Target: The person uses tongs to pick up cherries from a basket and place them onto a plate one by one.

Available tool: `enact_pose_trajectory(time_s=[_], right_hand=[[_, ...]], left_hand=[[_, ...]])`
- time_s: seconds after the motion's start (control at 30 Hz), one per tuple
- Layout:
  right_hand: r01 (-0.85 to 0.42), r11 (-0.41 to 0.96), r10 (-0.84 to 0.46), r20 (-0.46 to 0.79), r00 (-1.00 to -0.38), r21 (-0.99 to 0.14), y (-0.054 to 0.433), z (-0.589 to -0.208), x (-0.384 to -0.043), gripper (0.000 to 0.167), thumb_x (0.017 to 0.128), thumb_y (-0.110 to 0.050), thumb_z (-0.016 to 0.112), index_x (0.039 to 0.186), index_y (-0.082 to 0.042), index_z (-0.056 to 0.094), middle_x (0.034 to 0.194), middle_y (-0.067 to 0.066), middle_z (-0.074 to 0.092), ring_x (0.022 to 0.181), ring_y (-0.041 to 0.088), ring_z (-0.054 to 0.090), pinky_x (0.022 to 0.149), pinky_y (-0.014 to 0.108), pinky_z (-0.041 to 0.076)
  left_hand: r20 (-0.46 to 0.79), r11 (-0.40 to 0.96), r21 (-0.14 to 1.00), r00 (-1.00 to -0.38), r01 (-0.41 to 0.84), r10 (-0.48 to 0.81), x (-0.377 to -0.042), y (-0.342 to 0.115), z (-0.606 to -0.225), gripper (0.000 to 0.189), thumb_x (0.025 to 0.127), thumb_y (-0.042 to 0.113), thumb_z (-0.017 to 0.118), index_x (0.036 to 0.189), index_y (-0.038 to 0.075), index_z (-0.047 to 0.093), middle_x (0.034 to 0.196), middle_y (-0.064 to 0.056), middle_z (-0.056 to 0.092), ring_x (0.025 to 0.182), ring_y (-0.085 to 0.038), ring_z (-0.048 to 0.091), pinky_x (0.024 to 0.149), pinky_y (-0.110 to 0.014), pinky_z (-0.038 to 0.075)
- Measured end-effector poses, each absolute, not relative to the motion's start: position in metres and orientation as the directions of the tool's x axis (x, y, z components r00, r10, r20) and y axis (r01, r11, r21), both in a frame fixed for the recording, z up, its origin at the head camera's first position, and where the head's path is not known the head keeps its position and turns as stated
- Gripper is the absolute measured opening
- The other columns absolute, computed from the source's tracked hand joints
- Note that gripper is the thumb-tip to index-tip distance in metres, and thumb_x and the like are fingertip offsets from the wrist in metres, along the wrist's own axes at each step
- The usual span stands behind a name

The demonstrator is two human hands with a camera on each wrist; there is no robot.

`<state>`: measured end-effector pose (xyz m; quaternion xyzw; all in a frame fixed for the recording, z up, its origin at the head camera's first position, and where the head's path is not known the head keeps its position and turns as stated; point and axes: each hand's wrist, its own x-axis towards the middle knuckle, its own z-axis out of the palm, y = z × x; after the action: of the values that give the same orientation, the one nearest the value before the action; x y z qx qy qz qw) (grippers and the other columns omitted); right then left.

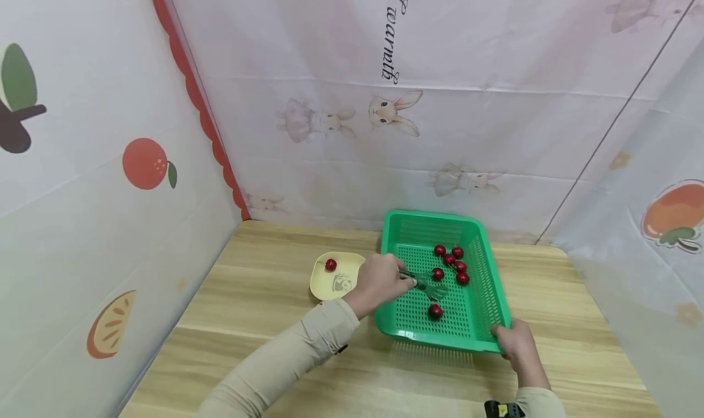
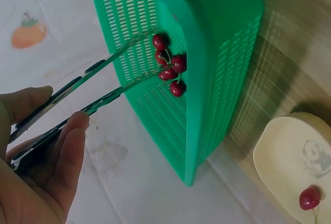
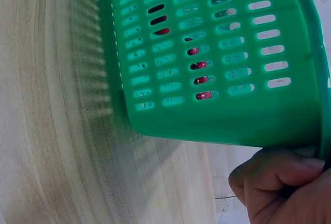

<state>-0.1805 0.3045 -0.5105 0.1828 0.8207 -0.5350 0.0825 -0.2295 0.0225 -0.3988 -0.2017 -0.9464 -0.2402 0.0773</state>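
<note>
My left hand holds a pair of tongs with dark grips, thumb on one arm and fingers on the other. The tongs' arms stand apart and reach into a green perforated basket. Several red cherries with stems lie inside it, and the tong tips are close to some of them. One cherry sits alone near the basket's front. With curled fingers, my right hand grips the rim at the front right corner. Left of the basket, a pale yellow dish bears one cherry, partly behind my left hand.
The wooden table meets a printed cloth wall just behind the basket. More cloth walls rise at the left and the right. My left forearm crosses in front of the dish.
</note>
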Motion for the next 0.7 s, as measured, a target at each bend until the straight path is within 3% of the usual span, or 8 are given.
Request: enact_pose_trajectory(time_s=[0.1, 0.3, 0.43, 0.53, 0.6, 0.7], right_hand=[[0.388, 0.355, 0.210, -0.332, -0.920, -0.850, 0.305, -0.510, -0.181, 0.042, 0.085, -0.001, 0.040, 0.120, 0.023, 0.040, 0.081, 0.021, 0.059, 0.058, 0.019, 0.054, 0.052, 0.033, 0.043], [0.386, 0.355, 0.207, -0.331, -0.921, -0.851, 0.306, -0.510, -0.181, 0.043, 0.086, -0.001, 0.040, 0.121, 0.023, 0.039, 0.080, 0.020, 0.060, 0.058, 0.019, 0.054, 0.051, 0.033, 0.042], [0.383, 0.354, 0.208, -0.327, -0.922, -0.854, 0.306, -0.512, -0.181, 0.043, 0.085, 0.000, 0.040, 0.121, 0.023, 0.039, 0.079, 0.019, 0.060, 0.057, 0.019, 0.053, 0.050, 0.032, 0.042], [0.379, 0.347, 0.205, -0.325, -0.923, -0.858, 0.305, -0.512, -0.182, 0.043, 0.085, 0.000, 0.041, 0.121, 0.023, 0.039, 0.079, 0.019, 0.060, 0.057, 0.019, 0.053, 0.050, 0.032, 0.042], [0.380, 0.344, 0.206, -0.326, -0.923, -0.859, 0.305, -0.512, -0.182, 0.042, 0.085, 0.000, 0.041, 0.120, 0.023, 0.039, 0.079, 0.019, 0.060, 0.057, 0.018, 0.053, 0.050, 0.032, 0.041], [0.379, 0.343, 0.207, -0.325, -0.923, -0.859, 0.306, -0.511, -0.182, 0.042, 0.085, 0.000, 0.040, 0.120, 0.023, 0.039, 0.078, 0.018, 0.059, 0.056, 0.018, 0.052, 0.050, 0.032, 0.041]], left_hand=[[0.220, 0.803, 0.423, -0.908, 0.419, 0.358, -0.228, 0.024, -0.396, 0.026, 0.078, 0.033, 0.074, 0.091, 0.011, 0.075, 0.067, 0.005, 0.067, 0.049, -0.001, 0.052, 0.038, -0.020, 0.035], [0.161, 0.819, 0.386, -0.905, 0.424, 0.393, -0.226, 0.029, -0.400, 0.026, 0.077, 0.034, 0.074, 0.092, 0.012, 0.075, 0.041, 0.010, 0.047, 0.039, -0.002, 0.036, 0.034, -0.020, 0.030], [0.189, 0.822, 0.330, -0.885, 0.465, 0.425, -0.225, 0.032, -0.407, 0.021, 0.077, 0.034, 0.074, 0.070, 0.015, 0.069, 0.036, 0.011, 0.030, 0.037, -0.002, 0.026, 0.034, -0.019, 0.024], [0.213, 0.827, 0.299, -0.878, 0.476, 0.429, -0.228, 0.033, -0.412, 0.038, 0.077, 0.033, 0.074, 0.054, 0.015, 0.050, 0.040, 0.010, 0.020, 0.039, -0.003, 0.019, 0.035, -0.019, 0.019], [0.212, 0.834, 0.299, -0.884, 0.464, 0.416, -0.231, 0.033, -0.416, 0.045, 0.078, 0.034, 0.073, 0.051, 0.014, 0.043, 0.042, 0.010, 0.018, 0.040, -0.003, 0.017, 0.036, -0.019, 0.018], [0.207, 0.837, 0.341, -0.903, 0.428, 0.377, -0.237, 0.034, -0.420, 0.042, 0.078, 0.033, 0.073, 0.052, 0.012, 0.048, 0.040, 0.011, 0.021, 0.038, -0.002, 0.020, 0.034, -0.018, 0.019]])
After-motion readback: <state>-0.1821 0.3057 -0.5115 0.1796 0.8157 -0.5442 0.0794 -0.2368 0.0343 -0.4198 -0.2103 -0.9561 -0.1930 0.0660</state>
